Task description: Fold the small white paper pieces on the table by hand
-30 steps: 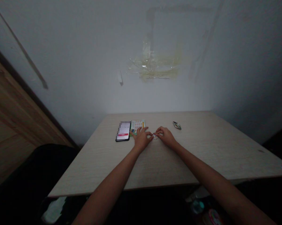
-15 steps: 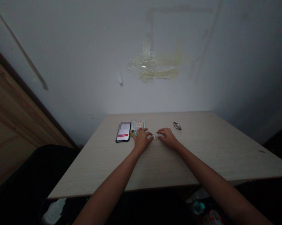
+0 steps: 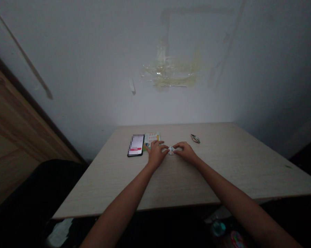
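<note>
"Mid-surface, btwn the two hands, what's there?"

"Small white piece (image 3: 171, 151) w/ some coloured print, approx. centre, a bit toward the far side. Too small to read or ID."

"L hand (image 3: 156, 155)?"

"Grip's narrow: thumb + index pinch the piece at its left side. Other fingers spread out over the near part of a printed sheet (image 3: 152, 136). Can't tell if they touch it."

"And R hand (image 3: 186, 151)?"

"Same deal, mirrored. Narrow grip, thumb + index on the piece's right side, other fingers curled. So both hold it, one per side, fingertips close together."

"What else is on the surface (image 3: 168, 182)?"

"Far left: phone (image 3: 136, 145), lying flat, screen lit, part of it pixelated, w/ a red bar low on the display. Sheet's just right of it, edges v. close. Far right, past the R hand: small crumpled wrapper (image 3: 195, 138), well apart from the piece."

"Background?"

"Pale wall (image 3: 93, 69) behind the far edge, w/ shiny clear tape (image 3: 174, 74) stuck on approx. mid. Wood panel (image 3: 5, 144) at far left, tilted in view. Below the near edge, right side: smth clear w/ a teal part (image 3: 219, 228), too dark to ID."
</note>
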